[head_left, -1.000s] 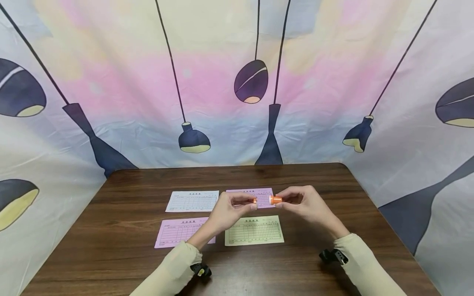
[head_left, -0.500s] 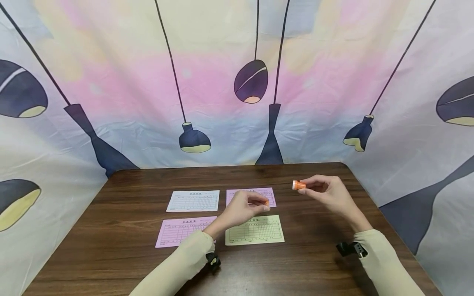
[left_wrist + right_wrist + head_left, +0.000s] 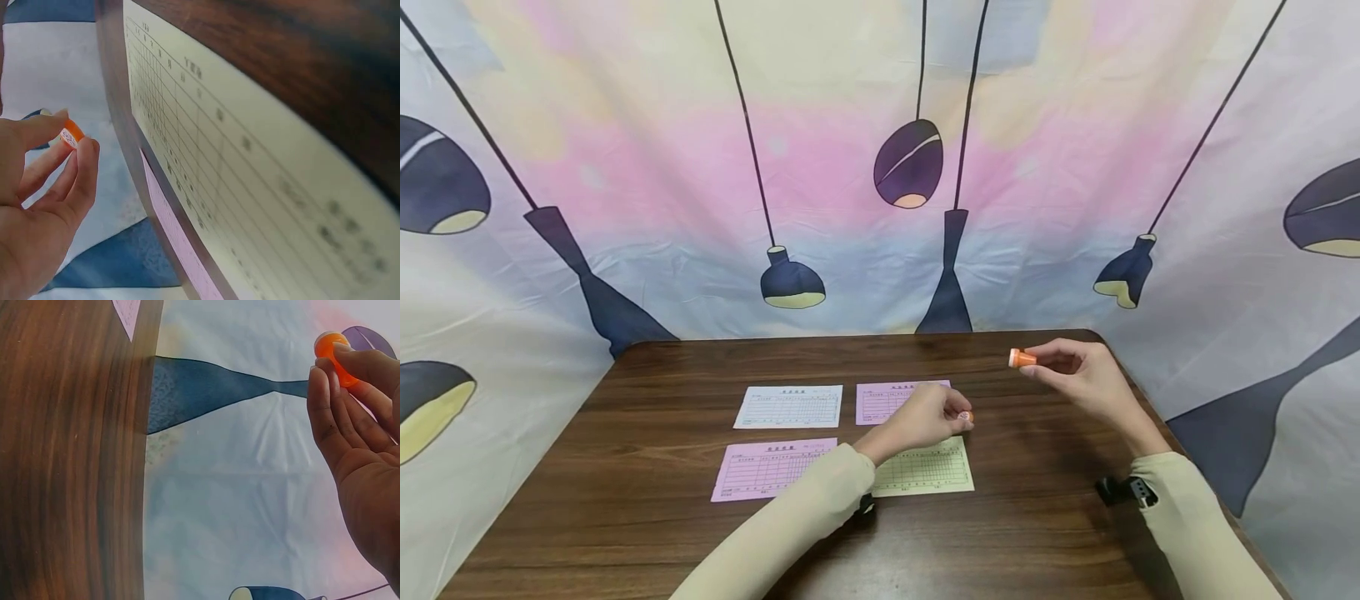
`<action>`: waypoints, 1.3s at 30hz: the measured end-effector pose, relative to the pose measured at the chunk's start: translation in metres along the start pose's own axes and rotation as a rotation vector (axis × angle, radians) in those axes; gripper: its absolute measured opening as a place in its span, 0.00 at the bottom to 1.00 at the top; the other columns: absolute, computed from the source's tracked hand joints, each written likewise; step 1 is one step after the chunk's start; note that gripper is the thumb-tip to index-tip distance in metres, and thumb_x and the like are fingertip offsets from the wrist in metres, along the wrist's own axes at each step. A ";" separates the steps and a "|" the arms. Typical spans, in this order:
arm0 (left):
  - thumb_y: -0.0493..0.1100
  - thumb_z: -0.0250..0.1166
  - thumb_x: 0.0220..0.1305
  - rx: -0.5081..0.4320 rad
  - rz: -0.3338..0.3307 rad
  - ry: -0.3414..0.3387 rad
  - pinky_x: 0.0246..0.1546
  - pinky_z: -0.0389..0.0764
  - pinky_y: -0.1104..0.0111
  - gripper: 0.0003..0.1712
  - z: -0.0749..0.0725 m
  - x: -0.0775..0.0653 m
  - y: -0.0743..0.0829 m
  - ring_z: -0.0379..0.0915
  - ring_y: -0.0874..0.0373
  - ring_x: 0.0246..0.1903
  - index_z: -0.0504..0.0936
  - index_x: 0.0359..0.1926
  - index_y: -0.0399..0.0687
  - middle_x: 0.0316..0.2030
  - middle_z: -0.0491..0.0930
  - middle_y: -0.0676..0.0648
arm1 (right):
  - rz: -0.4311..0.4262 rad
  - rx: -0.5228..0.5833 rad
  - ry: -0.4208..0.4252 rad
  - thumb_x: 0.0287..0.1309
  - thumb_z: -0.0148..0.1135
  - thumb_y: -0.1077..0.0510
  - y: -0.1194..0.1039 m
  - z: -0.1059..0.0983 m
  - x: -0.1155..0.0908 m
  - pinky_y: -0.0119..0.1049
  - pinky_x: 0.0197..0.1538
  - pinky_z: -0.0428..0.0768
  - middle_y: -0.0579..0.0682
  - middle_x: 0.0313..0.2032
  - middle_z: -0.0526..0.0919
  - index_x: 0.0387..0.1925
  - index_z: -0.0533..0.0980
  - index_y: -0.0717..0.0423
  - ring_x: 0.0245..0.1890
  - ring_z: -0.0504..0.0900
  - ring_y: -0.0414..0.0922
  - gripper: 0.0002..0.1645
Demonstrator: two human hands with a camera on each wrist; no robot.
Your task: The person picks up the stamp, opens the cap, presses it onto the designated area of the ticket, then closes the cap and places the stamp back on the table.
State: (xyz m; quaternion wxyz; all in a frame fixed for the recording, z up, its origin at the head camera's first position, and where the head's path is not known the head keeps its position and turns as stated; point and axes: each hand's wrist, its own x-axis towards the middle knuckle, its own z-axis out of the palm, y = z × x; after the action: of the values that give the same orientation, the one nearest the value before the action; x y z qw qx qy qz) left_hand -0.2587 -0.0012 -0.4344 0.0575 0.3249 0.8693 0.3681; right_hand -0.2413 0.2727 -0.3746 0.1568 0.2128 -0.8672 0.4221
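Note:
Thumb and fingertips of my left hand [image 3: 917, 418] pinch a small round orange cap [image 3: 74, 132] with a printed white face. That hand is above the table, overlapping the yellow-green form [image 3: 928, 473] and the rear pink form [image 3: 880, 401] in the head view. My right hand [image 3: 1088, 379], raised over the table's right side, pinches a short orange stamp [image 3: 1022, 358] with a white rim at its left-pointing end. The right wrist view shows the stamp [image 3: 334, 355] between thumb and fingers, partly covered by them. Cap and stamp are well apart.
A pale blue form [image 3: 788, 407] lies at the back left, with another pink form [image 3: 767, 468] in front of it, partly behind the left sleeve. The dark wooden table [image 3: 625, 467] ends at a hanging cloth [image 3: 850, 250] printed with lamps.
The stamp and cap have moved apart. My right hand has moved right and back, raising the stamp. My left hand has shifted right with the cap and turned its printed face into view.

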 end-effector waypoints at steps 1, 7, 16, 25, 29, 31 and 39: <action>0.40 0.73 0.68 0.027 0.005 -0.011 0.36 0.81 0.80 0.09 0.001 0.002 0.002 0.83 0.70 0.34 0.92 0.46 0.42 0.38 0.93 0.49 | 0.002 0.000 0.003 0.61 0.76 0.63 0.000 -0.001 0.001 0.26 0.33 0.85 0.60 0.41 0.90 0.47 0.88 0.59 0.33 0.91 0.39 0.13; 0.40 0.69 0.71 0.162 0.042 -0.109 0.37 0.81 0.82 0.08 0.009 0.016 0.007 0.83 0.73 0.33 0.92 0.45 0.44 0.38 0.93 0.52 | 0.016 0.026 0.005 0.62 0.75 0.62 -0.002 -0.001 0.004 0.26 0.33 0.84 0.60 0.41 0.90 0.48 0.88 0.58 0.34 0.90 0.33 0.13; 0.37 0.68 0.69 0.281 0.074 -0.150 0.25 0.70 0.79 0.07 0.012 0.036 0.010 0.67 0.70 0.21 0.90 0.33 0.48 0.27 0.87 0.55 | 0.022 0.074 -0.030 0.62 0.76 0.59 -0.006 0.007 0.002 0.27 0.36 0.86 0.57 0.43 0.91 0.49 0.88 0.55 0.35 0.90 0.35 0.14; 0.37 0.70 0.67 0.284 0.028 -0.177 0.24 0.73 0.78 0.07 0.019 0.047 0.011 0.71 0.69 0.22 0.90 0.31 0.50 0.28 0.88 0.56 | 0.030 0.067 -0.014 0.62 0.76 0.59 -0.012 0.009 0.003 0.28 0.33 0.84 0.59 0.42 0.91 0.47 0.88 0.56 0.32 0.87 0.33 0.12; 0.38 0.71 0.68 0.278 0.008 -0.186 0.24 0.74 0.78 0.05 0.024 0.048 0.010 0.72 0.68 0.22 0.91 0.33 0.48 0.29 0.88 0.55 | 0.044 0.068 -0.020 0.62 0.76 0.59 -0.012 0.011 0.000 0.28 0.34 0.85 0.58 0.42 0.91 0.48 0.88 0.57 0.33 0.88 0.33 0.13; 0.39 0.72 0.68 0.281 -0.005 -0.188 0.26 0.75 0.78 0.04 0.026 0.048 0.010 0.74 0.69 0.24 0.91 0.34 0.48 0.31 0.89 0.54 | 0.048 0.066 -0.020 0.62 0.76 0.58 -0.011 0.012 -0.001 0.28 0.34 0.85 0.58 0.42 0.91 0.48 0.88 0.57 0.33 0.89 0.35 0.13; 0.42 0.75 0.65 0.259 -0.029 -0.183 0.34 0.81 0.79 0.06 0.030 0.047 0.010 0.84 0.67 0.33 0.92 0.41 0.45 0.37 0.92 0.51 | 0.051 0.085 -0.035 0.62 0.76 0.59 -0.011 0.013 -0.003 0.28 0.36 0.87 0.59 0.43 0.91 0.47 0.88 0.57 0.34 0.90 0.41 0.12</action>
State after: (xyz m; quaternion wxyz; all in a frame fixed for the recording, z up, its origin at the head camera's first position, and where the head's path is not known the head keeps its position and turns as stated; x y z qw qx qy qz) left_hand -0.2805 0.0505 -0.4425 0.0996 0.3490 0.9052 0.2210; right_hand -0.2343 0.2568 -0.3771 0.1217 0.2043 -0.8562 0.4586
